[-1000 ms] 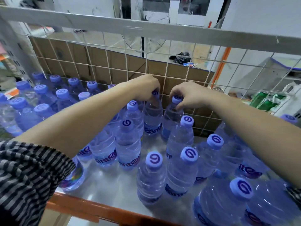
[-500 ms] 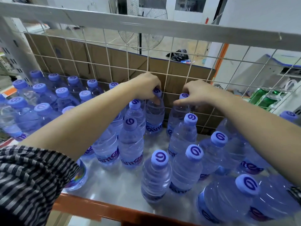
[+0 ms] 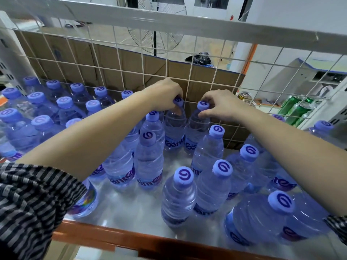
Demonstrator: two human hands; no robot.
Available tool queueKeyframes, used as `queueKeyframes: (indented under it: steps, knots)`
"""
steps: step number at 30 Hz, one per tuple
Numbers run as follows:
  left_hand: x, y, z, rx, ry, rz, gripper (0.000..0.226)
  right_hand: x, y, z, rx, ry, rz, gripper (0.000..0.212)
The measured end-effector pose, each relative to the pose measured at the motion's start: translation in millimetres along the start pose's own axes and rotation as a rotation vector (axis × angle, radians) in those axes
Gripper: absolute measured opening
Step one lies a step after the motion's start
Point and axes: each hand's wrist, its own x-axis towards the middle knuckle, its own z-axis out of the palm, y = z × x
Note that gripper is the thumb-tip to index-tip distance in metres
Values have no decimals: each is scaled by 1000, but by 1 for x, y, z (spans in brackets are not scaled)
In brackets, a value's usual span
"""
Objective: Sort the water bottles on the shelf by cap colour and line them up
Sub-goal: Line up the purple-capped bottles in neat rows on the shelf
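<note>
Clear water bottles with light purple caps stand on a metal shelf [image 3: 131, 209]. At the back, against the wire mesh, my left hand [image 3: 165, 94] grips the neck of one bottle [image 3: 175, 126] just under its cap. Right beside it, my right hand [image 3: 219, 106] pinches the neck of a second bottle [image 3: 197, 128] below its cap [image 3: 203, 105]. The two bottles stand upright and nearly touch. Several more bottles stand in loose rows in front of them and to the left.
A wire mesh panel [image 3: 120, 59] with cardboard behind it closes the shelf's back. An orange rail [image 3: 131, 239] marks the front edge. Green cans [image 3: 294, 107] stand behind the mesh at right. A larger bottle [image 3: 262, 218] stands at the front right.
The bottle in my right hand has moved left until it stands close beside the bottle in my left hand. Both hands keep their hold at the back of the shelf.
</note>
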Motion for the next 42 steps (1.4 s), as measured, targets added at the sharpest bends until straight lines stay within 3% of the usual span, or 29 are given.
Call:
queueKeyframes:
  steps: [4, 7, 9, 12, 17, 22, 32, 42]
  knots:
    - [-8, 10, -10, 94, 58, 36, 52, -33, 8, -15, -38, -55, 2, 48]
    - [-21, 35, -22, -116, 123, 195, 55, -74, 11, -44, 70, -194, -27, 38]
    - [-28, 62, -28, -254, -4, 300, 57, -102, 7, -61, 122, -332, -42, 38]
    - [-26, 94, -19, -186, -144, 394, 58, -127, 1, -65, 61, -463, -33, 48]
    - [-21, 102, -10, 14, -109, 383, 43, -133, -2, -49, -226, -285, -206, 34]
    - [-35, 81, -25, 74, -76, 315, 36, -121, -4, -46, -180, -223, -160, 34]
    - [-45, 39, -29, 162, -104, 192, 49, -60, -34, -36, -167, -170, -173, 38]
    - [-30, 37, -8, 12, -42, 92, 50, -58, -22, -23, -107, -158, -112, 35]
